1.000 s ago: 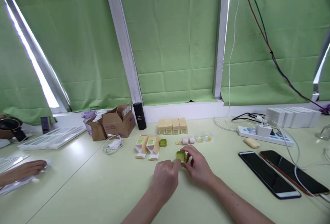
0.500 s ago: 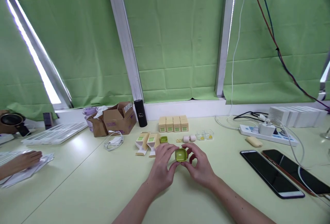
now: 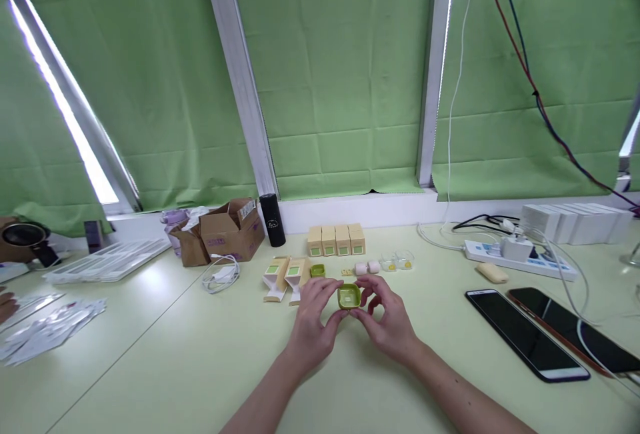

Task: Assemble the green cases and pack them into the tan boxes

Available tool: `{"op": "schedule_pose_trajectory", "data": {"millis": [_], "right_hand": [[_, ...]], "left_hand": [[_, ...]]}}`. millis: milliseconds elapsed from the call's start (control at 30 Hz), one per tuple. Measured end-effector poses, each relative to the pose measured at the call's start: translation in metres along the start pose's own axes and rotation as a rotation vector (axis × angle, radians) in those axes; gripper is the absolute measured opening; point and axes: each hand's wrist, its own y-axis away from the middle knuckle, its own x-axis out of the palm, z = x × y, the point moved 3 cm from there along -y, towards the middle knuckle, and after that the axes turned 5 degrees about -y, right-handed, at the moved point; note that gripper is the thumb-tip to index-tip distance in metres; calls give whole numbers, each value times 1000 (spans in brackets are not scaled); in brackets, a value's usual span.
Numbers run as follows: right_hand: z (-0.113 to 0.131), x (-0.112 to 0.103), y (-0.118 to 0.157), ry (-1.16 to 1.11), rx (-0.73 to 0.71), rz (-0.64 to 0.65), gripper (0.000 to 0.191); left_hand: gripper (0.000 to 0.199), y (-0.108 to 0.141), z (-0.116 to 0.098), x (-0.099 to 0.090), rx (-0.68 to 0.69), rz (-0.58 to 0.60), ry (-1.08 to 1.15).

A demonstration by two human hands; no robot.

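A small green square case (image 3: 349,296) is held between both hands above the table, its hollow side facing the camera. My left hand (image 3: 316,317) pinches its left side, and my right hand (image 3: 385,317) pinches the right side. Just beyond are a second green case (image 3: 317,271), small yellow pieces (image 3: 347,272), two pale pink cylinders (image 3: 367,267) and clear cups (image 3: 397,261) with yellow bits. Two opened kraft boxes (image 3: 286,277) lie left of these. Several closed kraft boxes (image 3: 336,241) stand in a row behind.
Cardboard box (image 3: 233,229), black cylinder (image 3: 272,220) and white cable (image 3: 222,274) are at back left. Phones (image 3: 527,334), a power strip (image 3: 520,259) and white boxes (image 3: 577,223) are on the right. Another person's hand (image 3: 7,304) shows at far left, by plastic packets (image 3: 53,331).
The held green case has tilted and risen slightly, showing more of its inside. The other person's hand has moved left off the packets, nearly out of view.
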Motion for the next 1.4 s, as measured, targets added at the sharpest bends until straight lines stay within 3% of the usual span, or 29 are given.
{"op": "schedule_pose_trajectory", "data": {"millis": [367, 700, 867, 1400], "right_hand": [[-1, 1, -1, -13, 2, 16, 38], [-1, 3, -1, 12, 40, 118, 36], [-3, 6, 1, 2, 25, 150, 51], [-4, 9, -1, -75, 127, 170, 42]], "left_hand": [[33, -1, -1, -2, -55, -33, -26], [25, -1, 1, 3, -152, -40, 35], [21, -1, 5, 3, -207, -43, 56], [27, -3, 0, 0, -237, -8, 10]]}}
